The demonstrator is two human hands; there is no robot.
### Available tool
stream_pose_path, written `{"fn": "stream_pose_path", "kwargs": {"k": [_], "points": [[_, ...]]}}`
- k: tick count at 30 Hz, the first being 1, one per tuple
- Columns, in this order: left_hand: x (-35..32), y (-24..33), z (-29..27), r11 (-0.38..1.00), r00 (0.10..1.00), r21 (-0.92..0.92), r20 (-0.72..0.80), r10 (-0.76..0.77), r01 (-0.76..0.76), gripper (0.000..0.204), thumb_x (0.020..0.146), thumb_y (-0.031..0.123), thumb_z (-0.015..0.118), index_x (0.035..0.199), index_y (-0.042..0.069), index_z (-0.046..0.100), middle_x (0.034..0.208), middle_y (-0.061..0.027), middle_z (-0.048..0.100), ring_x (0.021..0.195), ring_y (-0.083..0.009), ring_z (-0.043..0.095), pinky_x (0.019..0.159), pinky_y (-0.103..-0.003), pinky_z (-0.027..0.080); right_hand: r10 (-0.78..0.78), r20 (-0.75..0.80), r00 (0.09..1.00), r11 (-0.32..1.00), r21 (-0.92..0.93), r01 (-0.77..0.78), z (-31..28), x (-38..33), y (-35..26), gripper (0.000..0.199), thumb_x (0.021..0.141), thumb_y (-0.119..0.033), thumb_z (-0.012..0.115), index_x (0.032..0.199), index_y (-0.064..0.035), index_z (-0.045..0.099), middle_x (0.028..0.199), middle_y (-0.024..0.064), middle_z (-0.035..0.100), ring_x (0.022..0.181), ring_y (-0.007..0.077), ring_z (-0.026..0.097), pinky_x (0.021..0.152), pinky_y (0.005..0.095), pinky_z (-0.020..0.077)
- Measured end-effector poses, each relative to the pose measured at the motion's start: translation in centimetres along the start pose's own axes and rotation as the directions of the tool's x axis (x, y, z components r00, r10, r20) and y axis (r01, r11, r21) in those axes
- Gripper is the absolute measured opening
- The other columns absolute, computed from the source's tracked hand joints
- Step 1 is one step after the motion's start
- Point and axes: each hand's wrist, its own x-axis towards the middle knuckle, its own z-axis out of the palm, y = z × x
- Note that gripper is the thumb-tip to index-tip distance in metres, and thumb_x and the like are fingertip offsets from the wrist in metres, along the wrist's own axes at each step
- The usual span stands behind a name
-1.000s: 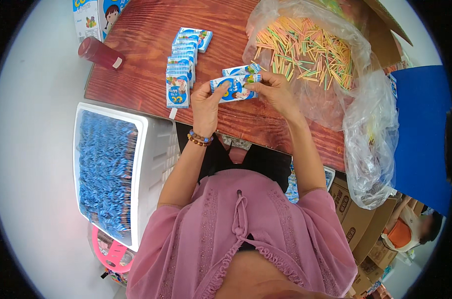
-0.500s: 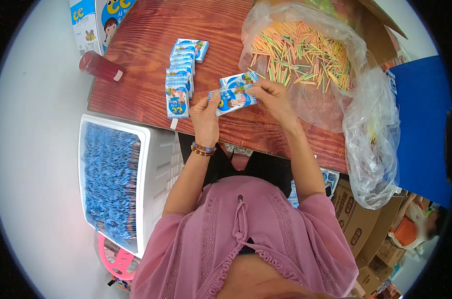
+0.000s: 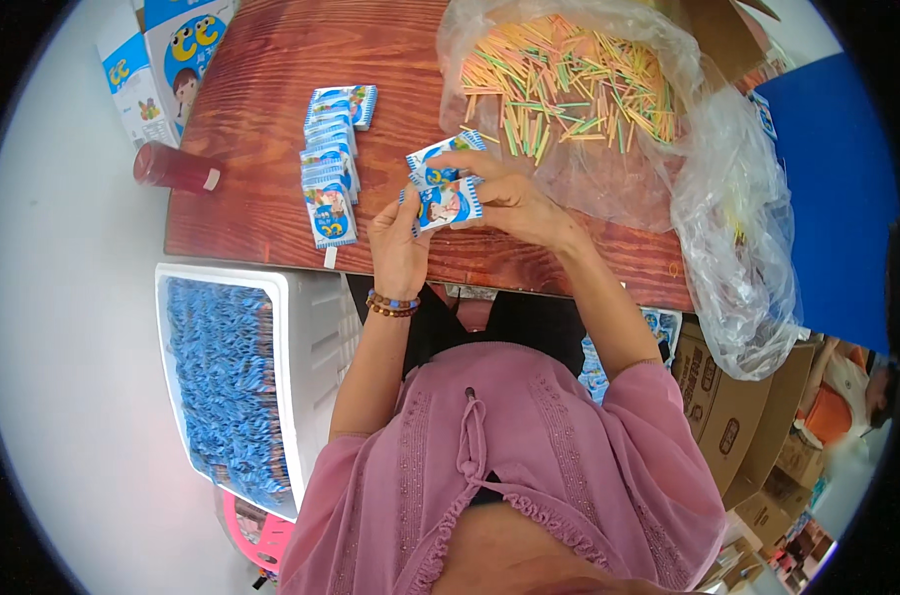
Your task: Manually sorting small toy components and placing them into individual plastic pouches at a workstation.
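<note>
1. Cartons (image 3: 177, 74), white and blue, stand well beyond the left hand, up and to its left.
2. A reddish bottle (image 3: 177, 167) sits nearer, left of both hands.
3. Below it, a white bin (image 3: 316, 342) beside the left forearm holds many blue packets (image 3: 222, 387).
4. A row of overlapping packets (image 3: 329, 178) lies on the wooden table (image 3: 400, 64), just left of the left hand.
5. The left hand (image 3: 398, 243) pinches the front packet (image 3: 450, 203) at its left end, thumb on top.
6. The back packet (image 3: 426, 167) is just beyond it, between the hands.
7. The right hand (image 3: 517, 203) is half curled, one finger over the back packet; its grip cannot be told.
8. Coloured sticks (image 3: 569, 84) lie on clear plastic (image 3: 737, 268) beyond the right hand.
</note>
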Motion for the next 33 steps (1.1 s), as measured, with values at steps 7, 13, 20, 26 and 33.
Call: {"fn": "stream_pose_path", "kwargs": {"k": [7,13,20,26,33], "points": [[-0.5,-0.6,-0.7,0.989,0.99,0.132,-0.113,0.08,-0.065,0.02,0.095,0.02,0.058,0.092,0.002,0.066,0.089,-0.0038,0.068,0.077,-0.0075,0.063,0.064,-0.024,0.05,0.392,0.06,0.918,0.877,0.276,-0.393,-4.4,-1.5,0.3,0.012,0.08,-0.011,0.068,0.09,-0.0052,0.072,0.119,0.0057,0.061,0.12,0.0225,0.05,0.102,0.0357,0.036],[-1.0,-1.4,-4.0,0.966,0.987,0.241,-0.111,0.12,-0.091,0.022,0.096,0.023,0.056,0.094,0.003,0.064,0.092,-0.0042,0.067,0.082,-0.0108,0.063,0.07,-0.026,0.05,0.086,0.1,0.991,0.578,-0.815,0.032,-12.4,0.4,5.3,0.044,0.077,0.0,0.059,0.12,-0.0082,0.056,0.129,0.0081,0.053,0.123,0.0285,0.046,0.104,0.0407,0.0357],[-1.2,-0.7,-4.2,0.985,0.985,0.149,-0.128,0.112,-0.093,0.02,0.097,0.02,0.054,0.096,0.003,0.065,0.095,-0.0054,0.068,0.084,-0.0127,0.065,0.07,-0.027,0.052,0.313,0.428,0.848,0.477,-0.843,0.249,-12.3,2.6,5.6,0.055,0.074,0.002,0.059,0.128,-0.0098,0.05,0.128,0.0075,0.05,0.12,0.0265,0.045,0.099,0.0409,0.04],[-1.2,-1.0,-4.7,0.994,0.991,0.091,-0.108,0.077,-0.067,0.022,0.097,0.021,0.053,0.095,0.003,0.065,0.096,-0.0063,0.068,0.086,-0.0142,0.065,0.074,-0.03,0.052,0.262,0.52,0.813,0.465,-0.806,0.365,-12.4,3.5,6.6,0.03,0.078,-0.006,0.058,0.108,-0.0063,0.055,0.111,0.01,0.052,0.108,0.0284,0.05,0.093,0.0408,0.0433],[-1.2,-0.8,-4.9,0.993,0.994,0.1,-0.084,0.073,-0.065,0.022,0.098,0.02,0.051,0.096,0.003,0.065,0.098,-0.0069,0.068,0.088,-0.0152,0.065,0.079,-0.032,0.053,0.201,0.505,0.839,0.448,-0.809,0.38,-11.7,3.6,7.2,0.019,0.077,-0.011,0.059,0.094,-0.0051,0.054,0.103,0.0101,0.051,0.105,0.0272,0.049,0.09,0.0395,0.0401]]}}
